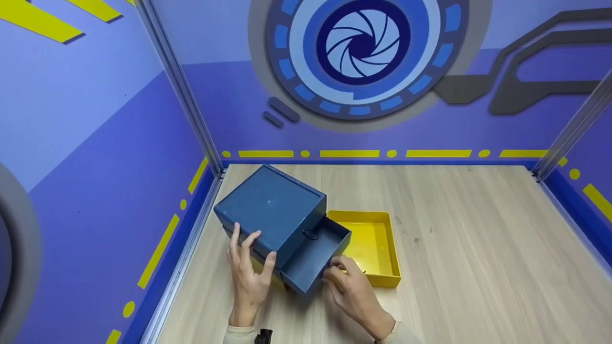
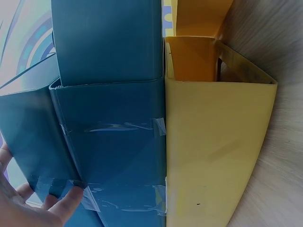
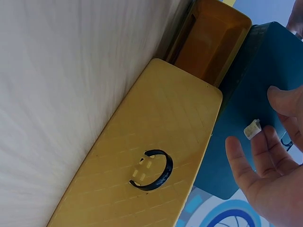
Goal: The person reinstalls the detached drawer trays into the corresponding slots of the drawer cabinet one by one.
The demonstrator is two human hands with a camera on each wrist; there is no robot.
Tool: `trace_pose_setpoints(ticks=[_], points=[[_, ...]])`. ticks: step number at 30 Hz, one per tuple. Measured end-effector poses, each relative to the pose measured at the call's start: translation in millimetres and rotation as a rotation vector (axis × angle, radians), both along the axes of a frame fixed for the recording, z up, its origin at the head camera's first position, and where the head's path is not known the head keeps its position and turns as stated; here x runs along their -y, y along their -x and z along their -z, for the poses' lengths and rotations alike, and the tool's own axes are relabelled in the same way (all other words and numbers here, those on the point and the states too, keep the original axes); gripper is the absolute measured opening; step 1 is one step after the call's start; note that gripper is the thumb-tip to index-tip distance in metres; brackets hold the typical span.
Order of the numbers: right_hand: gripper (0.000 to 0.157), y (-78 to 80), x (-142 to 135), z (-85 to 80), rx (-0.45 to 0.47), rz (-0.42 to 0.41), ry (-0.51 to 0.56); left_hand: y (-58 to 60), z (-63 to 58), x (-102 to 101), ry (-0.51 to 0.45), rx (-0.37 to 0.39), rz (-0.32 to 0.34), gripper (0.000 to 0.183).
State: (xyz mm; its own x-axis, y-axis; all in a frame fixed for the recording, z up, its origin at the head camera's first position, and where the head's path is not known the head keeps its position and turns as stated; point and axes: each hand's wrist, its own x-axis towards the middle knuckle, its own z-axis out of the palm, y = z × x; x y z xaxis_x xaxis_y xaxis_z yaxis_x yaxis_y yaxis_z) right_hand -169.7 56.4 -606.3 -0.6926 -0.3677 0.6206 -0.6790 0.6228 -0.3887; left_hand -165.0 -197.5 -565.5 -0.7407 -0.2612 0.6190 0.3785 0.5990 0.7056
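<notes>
A blue drawer box [image 1: 270, 203] stands stacked, angled on the table, with a blue drawer [image 1: 315, 258] pulled out. Below it, a yellow drawer [image 1: 373, 239] extends forward. My left hand [image 1: 250, 277] rests its spread fingers on the upper blue box's side; the left wrist view shows its fingertips [image 2: 71, 198] by clear tape there. My right hand [image 1: 351, 289] is at the blue drawer's front. In the right wrist view, its thumb and bent fingers stand apart around a small whitish tab [image 3: 253, 129], one fingertip right at the tab.
A black loop handle [image 3: 163, 172] is on the yellow drawer's front; another black loop [image 1: 311, 234] hangs over the open blue drawer. The yellow casing [image 2: 218, 151] sits under the blue boxes. Printed panels [image 1: 191, 105] wall the wooden table [image 1: 478, 248] at back and sides.
</notes>
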Motion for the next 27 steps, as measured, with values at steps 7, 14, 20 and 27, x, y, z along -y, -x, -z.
trace_pose_setpoints(ticks=[7,14,20,27], points=[[0.02,2.7,4,-0.1,-0.036,-0.004,0.009,0.5,-0.5,1,0.007,-0.006,0.0,0.055],[0.019,5.0,7,0.6,-0.038,-0.024,0.032,-0.6,-1.3,1,0.0,0.011,0.003,0.055],[0.02,7.6,11,0.4,-0.031,-0.019,0.022,-1.8,-2.0,1,-0.006,0.021,0.004,0.055],[0.019,9.4,14,0.2,-0.017,-0.019,0.02,-1.8,-3.2,0,-0.003,0.03,0.004,0.055]])
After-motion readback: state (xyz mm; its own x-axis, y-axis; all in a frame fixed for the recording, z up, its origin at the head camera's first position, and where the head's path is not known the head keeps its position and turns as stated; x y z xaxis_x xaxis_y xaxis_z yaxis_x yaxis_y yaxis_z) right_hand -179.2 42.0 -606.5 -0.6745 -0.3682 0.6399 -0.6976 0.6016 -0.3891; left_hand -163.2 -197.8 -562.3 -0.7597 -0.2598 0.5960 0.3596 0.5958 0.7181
